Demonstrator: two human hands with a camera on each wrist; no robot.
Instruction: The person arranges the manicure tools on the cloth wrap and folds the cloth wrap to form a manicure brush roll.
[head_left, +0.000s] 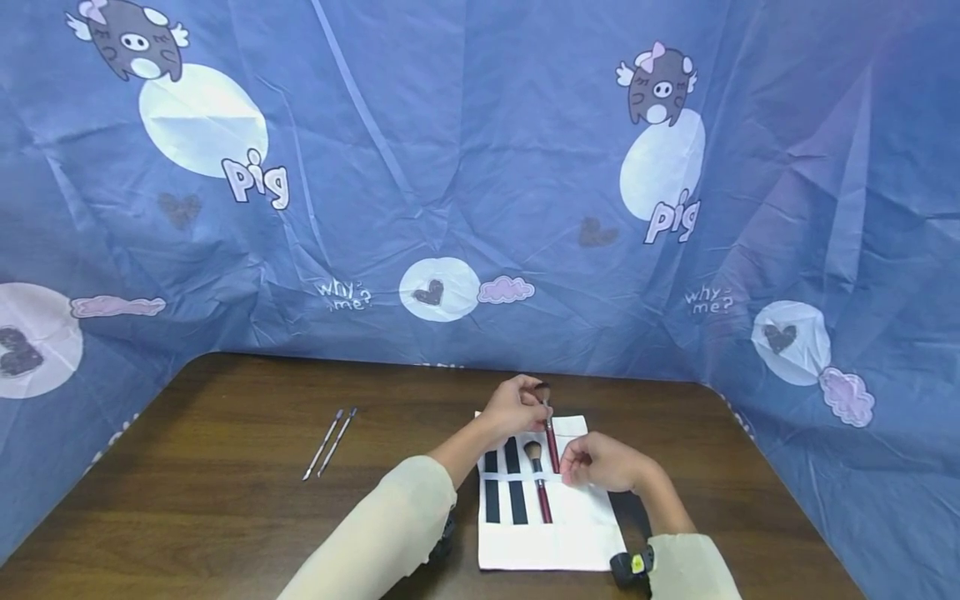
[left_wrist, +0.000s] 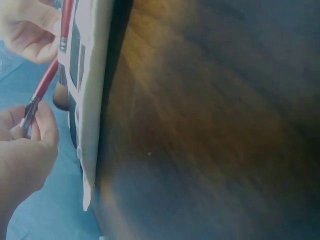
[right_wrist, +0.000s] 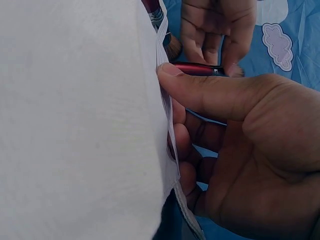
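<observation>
Viewing a brown wood-grain table (head_left: 225,483) and blue pig-print cloth (head_left: 517,192), I see the left hand (head_left: 514,407) pinching a red-handled brush (head_left: 552,446) over a white fabric roll (head_left: 551,547), lengthwise near-to-far, bristles farthest; the right hand (head_left: 606,463) pinches white elastic (head_left: 499,477).

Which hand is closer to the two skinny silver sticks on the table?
Left. The left hand, holding a red-handled brush, is to the right of the silver sticks; the right hand is farther right, pinching the white strap.

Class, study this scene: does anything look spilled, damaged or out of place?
Nothing looks spilled or damaged. Mildly odd: two slim sticks lie on the table, left of the white case, apart from the brushes.
</observation>
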